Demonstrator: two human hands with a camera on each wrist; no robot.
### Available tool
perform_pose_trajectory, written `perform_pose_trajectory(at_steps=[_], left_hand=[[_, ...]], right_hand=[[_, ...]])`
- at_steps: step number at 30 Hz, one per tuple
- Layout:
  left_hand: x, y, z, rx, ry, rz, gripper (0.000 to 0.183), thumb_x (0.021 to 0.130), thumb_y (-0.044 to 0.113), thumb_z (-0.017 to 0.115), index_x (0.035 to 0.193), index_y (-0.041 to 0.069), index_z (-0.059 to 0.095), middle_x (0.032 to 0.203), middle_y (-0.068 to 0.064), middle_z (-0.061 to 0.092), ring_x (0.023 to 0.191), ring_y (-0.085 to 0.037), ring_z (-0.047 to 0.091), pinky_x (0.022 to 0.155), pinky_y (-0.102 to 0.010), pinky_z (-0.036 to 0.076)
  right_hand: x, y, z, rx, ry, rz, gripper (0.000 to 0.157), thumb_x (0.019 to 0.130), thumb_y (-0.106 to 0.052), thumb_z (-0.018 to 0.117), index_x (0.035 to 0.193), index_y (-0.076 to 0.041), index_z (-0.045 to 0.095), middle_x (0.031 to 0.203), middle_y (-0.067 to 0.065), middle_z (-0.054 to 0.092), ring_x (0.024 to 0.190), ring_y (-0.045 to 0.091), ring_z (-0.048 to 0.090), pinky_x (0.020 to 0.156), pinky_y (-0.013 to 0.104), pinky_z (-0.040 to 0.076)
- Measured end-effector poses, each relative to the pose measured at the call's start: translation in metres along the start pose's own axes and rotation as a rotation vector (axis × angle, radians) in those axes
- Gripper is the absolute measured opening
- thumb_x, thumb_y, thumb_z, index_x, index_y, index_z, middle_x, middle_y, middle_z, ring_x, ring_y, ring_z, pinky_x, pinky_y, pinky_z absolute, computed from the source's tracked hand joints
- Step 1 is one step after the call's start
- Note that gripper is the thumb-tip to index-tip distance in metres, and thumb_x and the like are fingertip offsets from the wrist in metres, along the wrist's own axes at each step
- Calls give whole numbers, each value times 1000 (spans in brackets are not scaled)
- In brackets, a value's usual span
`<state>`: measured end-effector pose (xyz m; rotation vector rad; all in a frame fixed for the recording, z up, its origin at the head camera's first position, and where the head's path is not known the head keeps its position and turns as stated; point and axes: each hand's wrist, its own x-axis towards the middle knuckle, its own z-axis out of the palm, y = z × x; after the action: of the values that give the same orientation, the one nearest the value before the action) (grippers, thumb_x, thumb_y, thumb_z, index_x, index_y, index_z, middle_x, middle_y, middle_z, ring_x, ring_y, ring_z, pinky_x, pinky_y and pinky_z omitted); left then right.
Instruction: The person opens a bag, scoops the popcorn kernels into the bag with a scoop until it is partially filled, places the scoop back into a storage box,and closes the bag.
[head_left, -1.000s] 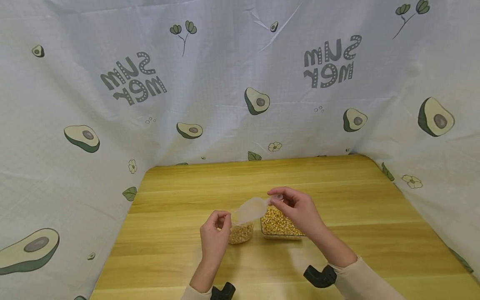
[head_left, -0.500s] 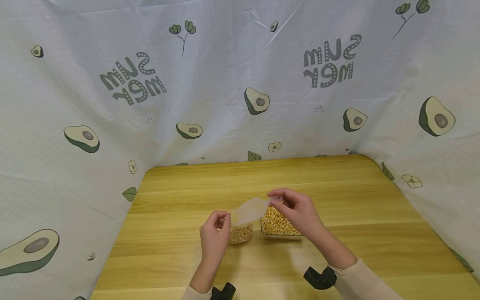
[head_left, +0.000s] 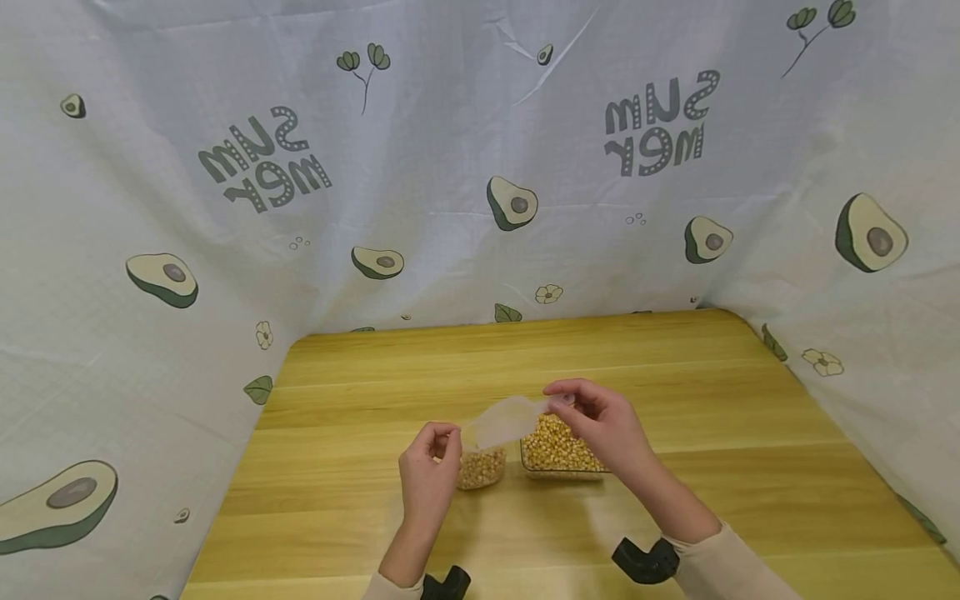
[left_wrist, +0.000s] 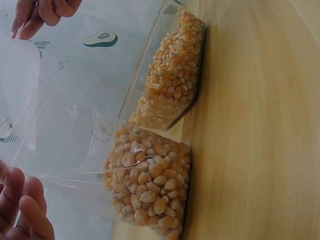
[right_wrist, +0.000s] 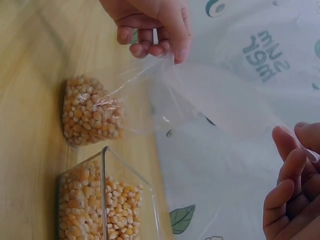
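My left hand [head_left: 429,468] pinches the top edge of a clear plastic bag [right_wrist: 142,87] that stands on the table, its bottom filled with corn kernels [left_wrist: 147,182]. With thumb and fingers, my right hand [head_left: 602,423] holds the handle of a translucent white scoop [head_left: 506,422]. The scoop is tilted, its bowl at the bag's mouth close to my left fingertips. No kernels show in the scoop. Beside the bag, to its right in the head view, is a clear rectangular container [head_left: 564,474] of yellow corn kernels, partly hidden by my right hand.
The wooden table [head_left: 360,517] extends around the bag and container. A white curtain [head_left: 435,167] printed with avocados and lettering surrounds its back and sides. Black wrist mounts [head_left: 647,561] sit on both forearms.
My right hand has shifted slightly to the right and down, and the scoop has drawn a little right with it. The left hand and bag have stayed in place.
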<state>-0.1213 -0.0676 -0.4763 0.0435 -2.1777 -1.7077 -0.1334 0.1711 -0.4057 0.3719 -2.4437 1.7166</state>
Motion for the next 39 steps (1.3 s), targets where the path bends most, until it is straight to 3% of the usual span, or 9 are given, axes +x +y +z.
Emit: perform_pose_trajectory(at_steps=[7,14,23,33,39], left_hand=[[0,0,1,-6,4,0,7,93,7,67,90,9,73,67,-4,65,54,-10,60,48,-25,50],[-1,1,1,1,3,7,6,93,7,67,91,7,73,67,-4,65,54,-9,60,48,-25,49],[0,1,0,19,-1,43,8,93,7,66,91,9,73,65,-2,65,54,-3,57,50,-24,49],[-1,1,0,-2,-21,25,8,94,7,65,93,3,72,67,-10,66,55,-27,63,47,-25,49],[-1,1,-1,6,-16,13,8,94,8,66,93,5,73,67,-6,66,54,-14,61,48,-25,49]], right_hand=[[-4,6,-7,75,28,24,18,98,-12,64,112,-4,69,85,-12,71,56,9,44,48,28,42],[-11,12,-16,119,68,68,21,99,-15,63,115,-2,67,88,-4,73,61,9,48,52,26,45],[-21,28,-34,242,153,120,18,99,-16,63,113,-6,68,87,-7,72,59,10,45,53,27,41],[-34,52,-48,258,195,186,19,99,-17,63,114,-8,68,88,-10,74,58,9,46,54,27,41],[-40,65,-51,233,200,207,19,99,-17,62,114,-8,68,88,-9,73,58,9,47,54,28,41]])
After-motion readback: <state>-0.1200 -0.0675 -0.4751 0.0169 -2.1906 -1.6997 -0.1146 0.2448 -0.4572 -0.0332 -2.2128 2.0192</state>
